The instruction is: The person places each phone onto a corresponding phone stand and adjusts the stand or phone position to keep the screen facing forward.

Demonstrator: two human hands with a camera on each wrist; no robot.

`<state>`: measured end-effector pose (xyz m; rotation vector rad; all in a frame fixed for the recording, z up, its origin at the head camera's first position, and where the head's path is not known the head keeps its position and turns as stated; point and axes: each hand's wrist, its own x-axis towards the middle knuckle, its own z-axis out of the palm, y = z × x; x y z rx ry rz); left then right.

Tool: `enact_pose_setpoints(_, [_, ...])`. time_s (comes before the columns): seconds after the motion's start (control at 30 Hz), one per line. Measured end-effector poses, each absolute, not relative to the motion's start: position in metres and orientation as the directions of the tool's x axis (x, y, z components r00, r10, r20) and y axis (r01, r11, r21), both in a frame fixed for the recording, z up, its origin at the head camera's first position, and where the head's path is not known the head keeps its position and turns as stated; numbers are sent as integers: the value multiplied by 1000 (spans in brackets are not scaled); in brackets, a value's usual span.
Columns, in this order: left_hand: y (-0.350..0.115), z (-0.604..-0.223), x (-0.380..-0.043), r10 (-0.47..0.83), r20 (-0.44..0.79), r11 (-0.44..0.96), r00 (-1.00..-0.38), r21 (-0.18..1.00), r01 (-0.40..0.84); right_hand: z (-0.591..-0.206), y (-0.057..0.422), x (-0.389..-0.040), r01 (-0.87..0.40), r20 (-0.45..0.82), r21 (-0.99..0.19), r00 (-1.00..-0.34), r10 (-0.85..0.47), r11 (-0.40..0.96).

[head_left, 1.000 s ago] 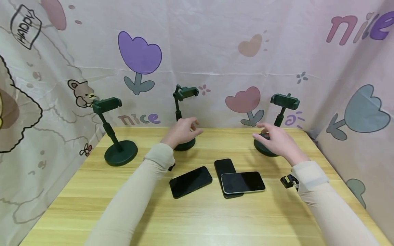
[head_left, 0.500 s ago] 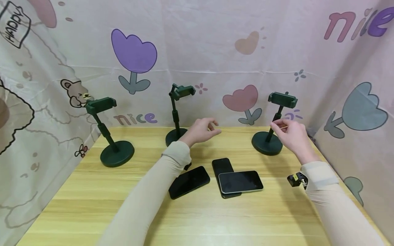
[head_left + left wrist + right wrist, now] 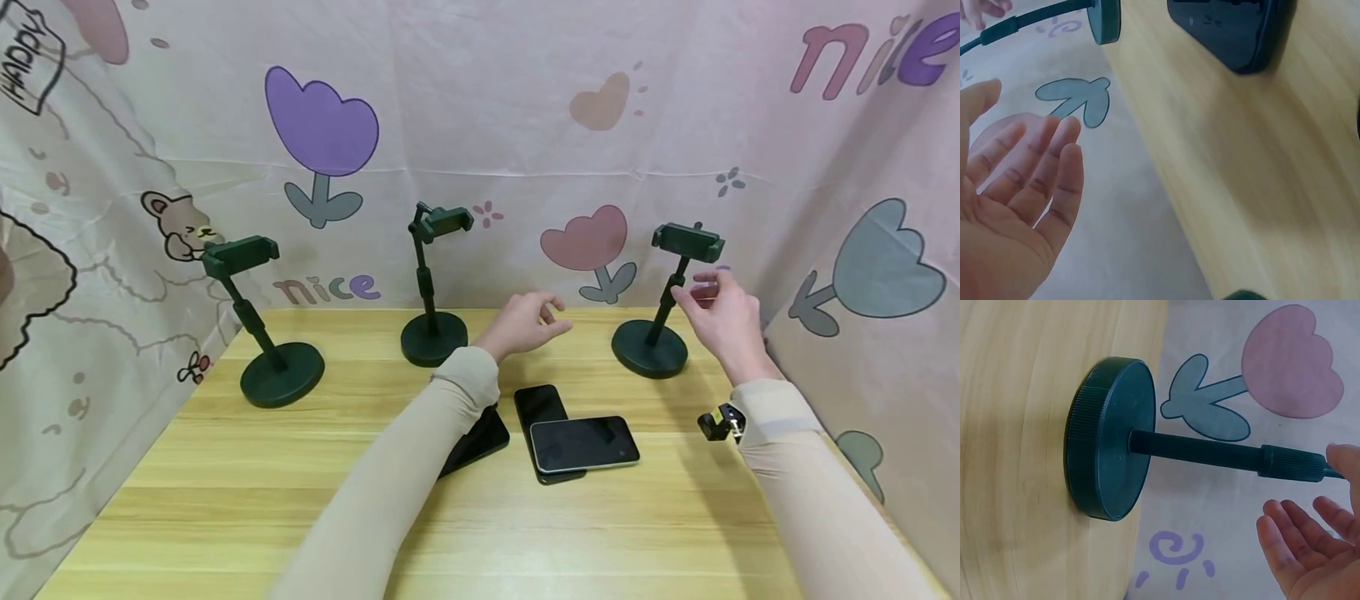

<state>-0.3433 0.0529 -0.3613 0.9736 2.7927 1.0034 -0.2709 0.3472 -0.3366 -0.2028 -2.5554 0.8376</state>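
Three dark green phone stands rise from the table: a left stand point(image 3: 282, 375), a middle stand point(image 3: 433, 337) and a right stand point(image 3: 649, 348). My right hand point(image 3: 722, 321) is beside the right stand's pole, thumb close to it and fingers spread loosely; contact is unclear. In the right wrist view the thumb overlaps the pole point(image 3: 1210, 453) above its ribbed collar. My left hand point(image 3: 525, 323) hovers between the middle and right stands, holding nothing, its fingers point(image 3: 1063, 187) relaxed. A phone with a pale edge point(image 3: 585, 443) lies across a black phone point(image 3: 538, 407).
Another black phone point(image 3: 480, 440) lies left of that pair, partly hidden under my left sleeve point(image 3: 405, 467). A printed cloth point(image 3: 480, 108) hangs behind the wooden table point(image 3: 187, 492) and at both sides. A small camera point(image 3: 722, 422) sits at my right wrist.
My left hand has moved right, away from the middle stand. From in front of the right stand's base, my right hand has shifted right and up beside its pole, its fingers now looser.
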Motion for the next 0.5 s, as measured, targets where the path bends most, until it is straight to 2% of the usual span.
enact_pose_setpoints(0.5, [91, -367, -343, 590, 194, 566, -784, 593, 573, -338, 341, -288, -8, 358, -581, -900, 247, 814])
